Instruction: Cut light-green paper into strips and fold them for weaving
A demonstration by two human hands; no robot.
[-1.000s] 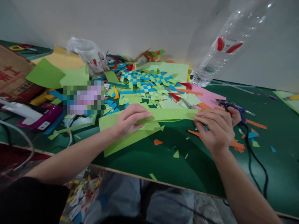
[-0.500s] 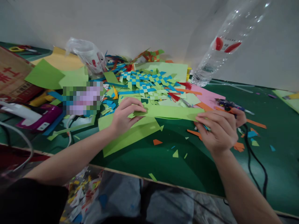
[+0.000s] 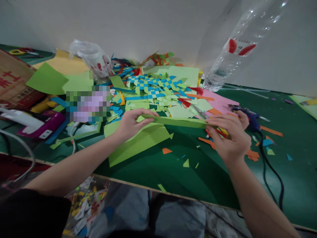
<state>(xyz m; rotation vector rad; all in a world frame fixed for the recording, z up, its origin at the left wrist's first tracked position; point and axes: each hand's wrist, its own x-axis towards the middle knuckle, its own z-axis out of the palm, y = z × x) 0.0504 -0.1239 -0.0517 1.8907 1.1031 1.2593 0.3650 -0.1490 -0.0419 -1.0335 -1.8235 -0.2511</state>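
A folded strip of light green paper (image 3: pixel 180 122) stretches between my two hands, held above the table. My left hand (image 3: pixel 131 124) pinches its left end between thumb and fingers. At the other end, my right hand (image 3: pixel 230 135) grips the strip with thumb and fingertips. Below my left hand lies a larger green paper sheet (image 3: pixel 138 145) on the green table. Scissors (image 3: pixel 199 111) with red handles lie just behind my right hand, which partly hides them. A blue glue gun (image 3: pixel 252 120) rests to the right of that hand.
A heap of woven blue and green paper strips (image 3: pixel 153 86) lies behind my hands. At the back right stands a large clear plastic bottle (image 3: pixel 237 49). A cardboard box (image 3: pixel 15 79) and a purple device (image 3: pixel 47 124) are on the left. Black cable (image 3: pixel 266 165) trails down the right side.
The green strip has tipped and now looks narrower, seen nearer its edge. Both hands have dipped slightly, and my right hand has shifted a bit left, showing more of the scissors and glue gun.
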